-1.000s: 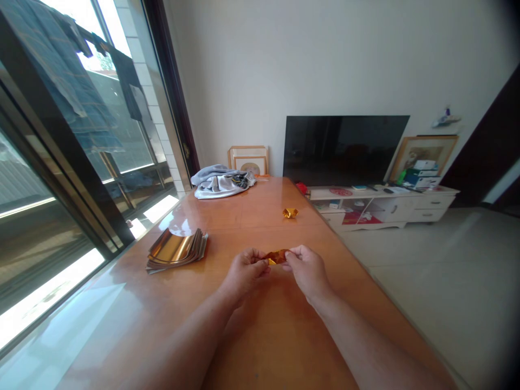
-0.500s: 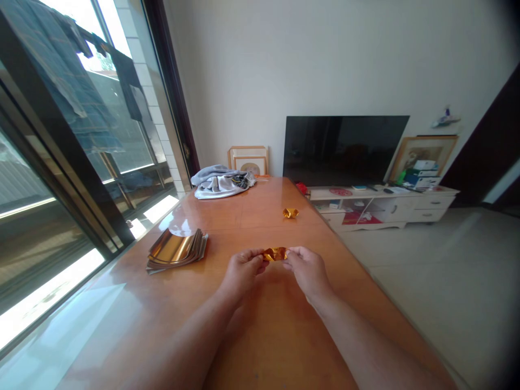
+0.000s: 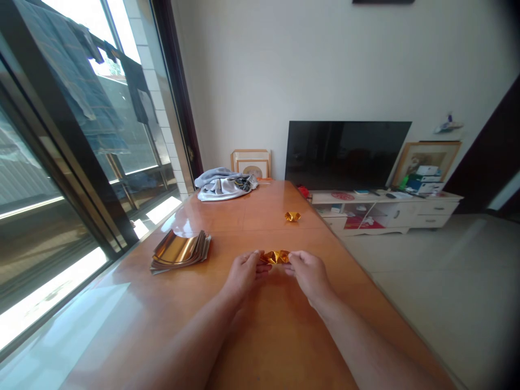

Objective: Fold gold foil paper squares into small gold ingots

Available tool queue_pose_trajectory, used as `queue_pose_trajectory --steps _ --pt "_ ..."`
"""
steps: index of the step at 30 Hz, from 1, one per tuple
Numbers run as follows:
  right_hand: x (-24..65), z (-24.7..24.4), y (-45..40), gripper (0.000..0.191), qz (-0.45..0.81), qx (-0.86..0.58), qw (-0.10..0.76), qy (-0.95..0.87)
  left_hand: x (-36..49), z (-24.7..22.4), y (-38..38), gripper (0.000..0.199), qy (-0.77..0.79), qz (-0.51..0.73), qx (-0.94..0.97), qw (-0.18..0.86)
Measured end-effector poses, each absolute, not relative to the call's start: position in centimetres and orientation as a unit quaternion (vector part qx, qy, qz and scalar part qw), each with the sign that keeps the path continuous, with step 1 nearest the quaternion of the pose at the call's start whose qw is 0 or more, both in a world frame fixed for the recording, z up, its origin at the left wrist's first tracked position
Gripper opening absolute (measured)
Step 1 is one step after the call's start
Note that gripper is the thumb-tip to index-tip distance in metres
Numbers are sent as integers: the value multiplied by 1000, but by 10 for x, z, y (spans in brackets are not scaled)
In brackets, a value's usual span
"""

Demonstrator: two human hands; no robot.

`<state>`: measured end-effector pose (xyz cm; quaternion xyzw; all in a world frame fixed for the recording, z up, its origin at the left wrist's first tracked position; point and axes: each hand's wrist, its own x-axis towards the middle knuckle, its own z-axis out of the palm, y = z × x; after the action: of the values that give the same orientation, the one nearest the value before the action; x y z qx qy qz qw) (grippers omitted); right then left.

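Observation:
Between my two hands is a shiny piece of folded gold foil paper [image 3: 276,257], held just over the wooden table [image 3: 280,325]. My left hand [image 3: 244,271] pinches its left end, and my right hand [image 3: 306,271] pinches the right end. The paper's middle shows creased, bulging facets; both its ends are partly covered by my fingers. Farther back, a folded gold paper ingot [image 3: 292,216] rests on the table with its ends turned up. Left of my hands lies a stack of gold foil paper sheets [image 3: 181,249], curved upward at the sides.
A bundle of grey cloth [image 3: 225,185] lies at the table's far end. Picture frames [image 3: 252,162] lean against the wall behind it. A television [image 3: 347,154] stands beyond a low white cabinet [image 3: 406,216] on the right. A glass sliding door [image 3: 81,162] runs along the left.
The gold paper's middle looks more puffed out and faceted than before. My fingers have shifted slightly on its ends. The whole view has moved a little.

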<state>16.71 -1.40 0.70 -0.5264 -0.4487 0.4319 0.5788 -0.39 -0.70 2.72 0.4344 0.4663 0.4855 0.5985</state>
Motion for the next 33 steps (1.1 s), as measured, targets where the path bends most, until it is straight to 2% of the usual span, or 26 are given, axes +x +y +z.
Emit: queue_pose_trajectory --steps 10,24,33 --pt "166 11 -16 31 480 -531 544 -438 -10 17 0 32 464 486 457 583" --pt "167 2 -13 36 460 -538 543 -452 -9 13 4 46 457 476 472 585" --pt "165 2 -14 36 462 -539 535 -457 -10 4 10 37 451 475 465 596"
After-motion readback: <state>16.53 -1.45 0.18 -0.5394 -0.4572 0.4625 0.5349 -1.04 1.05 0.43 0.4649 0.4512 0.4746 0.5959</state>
